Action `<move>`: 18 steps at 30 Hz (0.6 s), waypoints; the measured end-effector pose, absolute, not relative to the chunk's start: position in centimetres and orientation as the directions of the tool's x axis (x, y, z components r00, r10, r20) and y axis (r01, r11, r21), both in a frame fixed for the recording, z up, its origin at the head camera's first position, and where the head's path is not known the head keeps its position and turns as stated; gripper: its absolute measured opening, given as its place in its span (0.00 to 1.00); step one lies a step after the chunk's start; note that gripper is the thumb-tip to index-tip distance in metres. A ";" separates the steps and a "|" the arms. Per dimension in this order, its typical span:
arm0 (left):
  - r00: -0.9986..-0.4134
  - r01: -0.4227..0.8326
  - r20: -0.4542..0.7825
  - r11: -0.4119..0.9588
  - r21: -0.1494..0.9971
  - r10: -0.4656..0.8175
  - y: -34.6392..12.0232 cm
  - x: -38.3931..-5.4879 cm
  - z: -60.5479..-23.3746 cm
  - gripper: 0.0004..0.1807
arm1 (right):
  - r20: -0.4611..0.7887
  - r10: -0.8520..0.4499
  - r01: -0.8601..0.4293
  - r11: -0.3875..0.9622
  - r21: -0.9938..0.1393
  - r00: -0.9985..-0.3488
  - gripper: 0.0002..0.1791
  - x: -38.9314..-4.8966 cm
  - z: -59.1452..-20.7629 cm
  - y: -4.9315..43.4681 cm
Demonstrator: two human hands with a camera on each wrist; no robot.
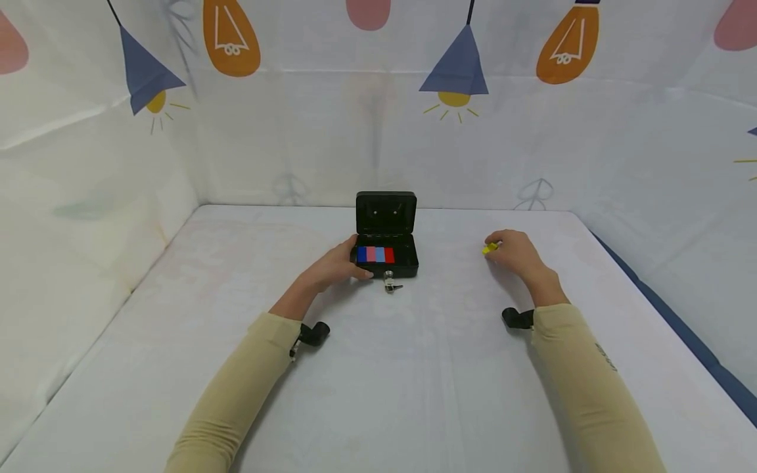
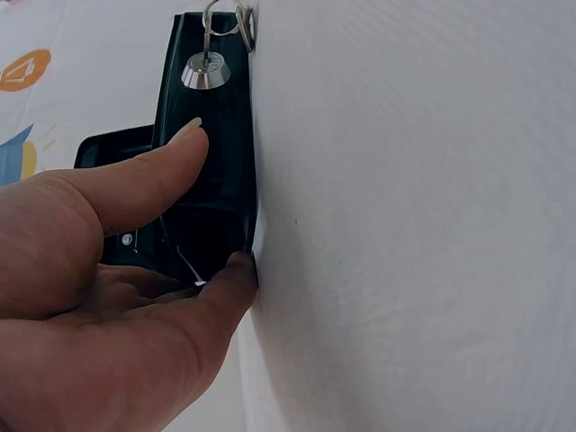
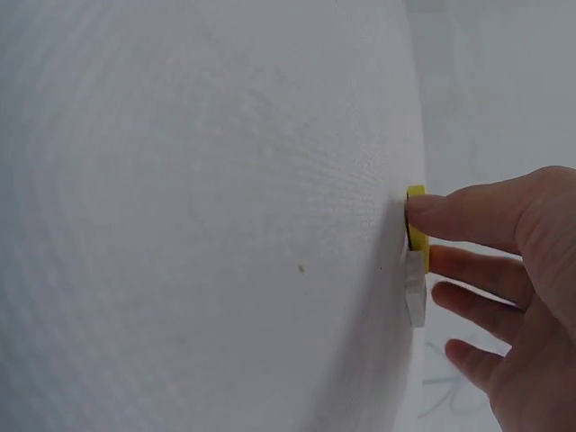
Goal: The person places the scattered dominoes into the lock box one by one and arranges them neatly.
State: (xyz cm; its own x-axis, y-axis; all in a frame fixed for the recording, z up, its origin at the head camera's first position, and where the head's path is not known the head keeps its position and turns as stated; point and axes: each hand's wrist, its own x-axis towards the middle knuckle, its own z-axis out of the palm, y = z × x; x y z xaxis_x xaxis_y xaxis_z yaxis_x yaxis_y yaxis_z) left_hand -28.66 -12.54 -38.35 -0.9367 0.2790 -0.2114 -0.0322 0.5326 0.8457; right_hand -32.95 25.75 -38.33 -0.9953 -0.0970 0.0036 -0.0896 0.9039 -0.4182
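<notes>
A black metal cash box (image 1: 407,251) stands on the table with its lid (image 1: 386,203) raised. Inside lies a row of coloured blocks (image 1: 380,255): dark blue, pink, light blue and red. My left hand (image 1: 338,264) grips the box's near left corner, thumb on the front and fingers round the side. Keys (image 1: 390,287) hang from the front lock (image 2: 206,72). Off to the right, my right hand (image 1: 516,253) pinches a yellow block (image 3: 417,220) between thumb and fingertips, close over the table. Right beside it, a white block (image 3: 416,297) shows in the right wrist view.
The white-covered table (image 1: 367,387) meets a hanging printed cloth (image 1: 331,138) along its back edge. Small black cameras (image 1: 315,334) are strapped to both wrists. Dark blue fabric (image 1: 668,309) runs down the table's right edge.
</notes>
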 end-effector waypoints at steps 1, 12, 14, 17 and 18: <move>-0.937 -0.034 -0.212 0.533 0.846 0.277 -12.5 -28.7 -38.3 0.57 | 0.003 -0.094 -0.087 0.902 -0.423 -0.996 0.21 -33.0 -38.3 25.7; -0.938 -0.030 -0.211 0.544 0.839 0.275 -12.6 -28.7 -38.3 0.57 | 0.072 -0.162 -0.177 0.893 -0.413 -0.984 0.19 -32.9 -37.5 24.7; -0.938 -0.029 -0.210 0.542 0.840 0.276 -12.5 -28.7 -38.4 0.57 | 0.082 -0.179 -0.197 0.891 -0.409 -0.980 0.18 -32.8 -37.2 24.4; -0.938 -0.030 -0.210 0.538 0.842 0.276 -12.5 -28.8 -38.4 0.57 | 0.085 -0.197 -0.214 0.887 -0.410 -0.977 0.17 -32.8 -37.1 24.0; -0.938 -0.031 -0.210 0.537 0.843 0.276 -12.5 -28.8 -38.5 0.57 | 0.082 -0.201 -0.217 0.885 -0.413 -0.976 0.17 -32.8 -37.1 23.9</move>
State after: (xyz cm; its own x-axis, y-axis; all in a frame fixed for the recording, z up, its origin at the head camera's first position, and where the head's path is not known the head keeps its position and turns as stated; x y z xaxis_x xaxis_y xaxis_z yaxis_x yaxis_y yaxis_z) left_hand -28.79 -12.53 -38.49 -0.9380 0.2758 -0.2102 -0.0310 0.5371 0.8429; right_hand -32.79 23.86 -37.05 -0.9762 -0.2007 0.0822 -0.2167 0.8846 -0.4129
